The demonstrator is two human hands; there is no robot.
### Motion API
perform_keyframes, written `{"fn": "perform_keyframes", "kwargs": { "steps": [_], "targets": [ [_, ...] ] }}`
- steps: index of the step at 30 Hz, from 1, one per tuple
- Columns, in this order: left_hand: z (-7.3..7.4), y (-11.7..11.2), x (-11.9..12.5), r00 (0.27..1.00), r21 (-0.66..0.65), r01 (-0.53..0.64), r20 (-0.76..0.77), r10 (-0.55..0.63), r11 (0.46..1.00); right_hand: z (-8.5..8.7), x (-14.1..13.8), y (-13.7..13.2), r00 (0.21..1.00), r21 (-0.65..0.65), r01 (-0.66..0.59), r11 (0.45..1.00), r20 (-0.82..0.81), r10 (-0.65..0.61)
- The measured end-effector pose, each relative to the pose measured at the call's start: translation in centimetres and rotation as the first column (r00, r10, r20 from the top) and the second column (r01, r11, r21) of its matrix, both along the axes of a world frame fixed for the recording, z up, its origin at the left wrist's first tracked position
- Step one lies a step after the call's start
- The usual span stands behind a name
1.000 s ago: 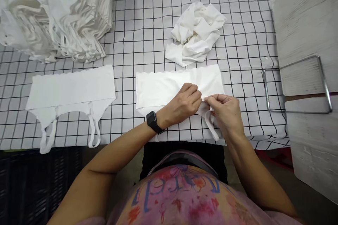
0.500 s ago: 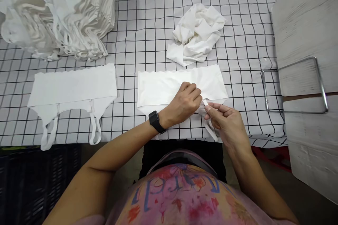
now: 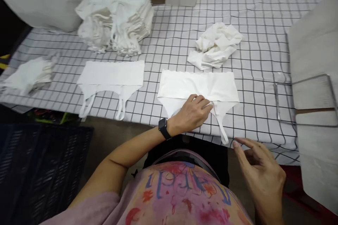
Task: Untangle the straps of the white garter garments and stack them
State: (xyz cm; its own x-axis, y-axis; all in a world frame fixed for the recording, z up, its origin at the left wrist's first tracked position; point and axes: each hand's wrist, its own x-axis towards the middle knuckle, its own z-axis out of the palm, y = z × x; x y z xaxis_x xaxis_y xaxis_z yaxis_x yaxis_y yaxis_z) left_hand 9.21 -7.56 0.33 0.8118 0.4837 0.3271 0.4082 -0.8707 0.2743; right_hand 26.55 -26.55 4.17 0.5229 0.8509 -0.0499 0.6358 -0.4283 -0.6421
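Note:
Folded flat in front of me is a white strappy crop top point(image 3: 198, 84), its straps toward my body. My left hand point(image 3: 194, 110), with a black watch on its wrist, is closed at the lower middle edge of this top; its fingertips are partly hidden. One strap hangs down to the right of that hand. Off the table's front edge, right of the strap's end, my right hand point(image 3: 260, 165) is open and empty, thumb and fingers apart. A second white strappy top point(image 3: 112, 74) lies flat to the left, straps toward me.
Crumpled white cloth point(image 3: 216, 47) lies behind the nearer top. A thick stack of white tops point(image 3: 118, 24) stands at back left, with a smaller pile point(image 3: 31, 74) at far left. A wire frame point(image 3: 308, 124) rests against a pale box point(image 3: 314, 49) on the right.
My right hand has let go of the strap and moved right and toward me, opening. The strap now hangs straighter. My left hand stays at the top's edge. The view has shifted left.

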Motion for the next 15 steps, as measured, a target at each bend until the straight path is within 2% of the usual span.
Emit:
{"fn": "perform_keyframes", "kwargs": {
  "steps": [2,4,6,8,11,13,15],
  "targets": [
    [0.0,-1.5,-2.3,0.986,-0.048,-0.069,0.146,0.075,0.996,-0.9,-1.2,0.4,0.975,0.016,-0.188,0.982,-0.117,0.189],
    [-0.1,-3.2,-4.8,0.924,-0.108,-0.175,0.325,0.201,0.979,-2.5,-2.9,1.6,0.865,-0.015,-0.416,0.909,-0.314,0.391],
    [-0.1,-5.1,-7.2,0.826,-0.178,-0.285,0.453,0.335,0.942,-4.6,-5.0,3.1,0.75,-0.029,-0.56,0.828,-0.443,0.492],
    [-0.2,-7.0,-9.3,0.746,-0.247,-0.374,0.493,0.448,0.894,-6.8,-7.1,4.7,0.708,-0.033,-0.595,0.803,-0.495,0.504],
    [-0.7,-9.4,-11.6,0.686,-0.323,-0.446,0.475,0.551,0.834,-9.2,-10.0,6.5,0.721,-0.078,-0.571,0.818,-0.524,0.454],
    [-1.2,-10.5,-12.4,0.67,-0.367,-0.461,0.453,0.588,0.808,-9.8,-11.2,7.0,0.717,-0.068,-0.568,0.82,-0.531,0.453],
    [-1.6,-11.1,-12.9,0.665,-0.407,-0.463,0.428,0.612,0.788,-9.5,-11.8,7.0,0.678,-0.038,-0.599,0.8,-0.555,0.481]
  ]
}}
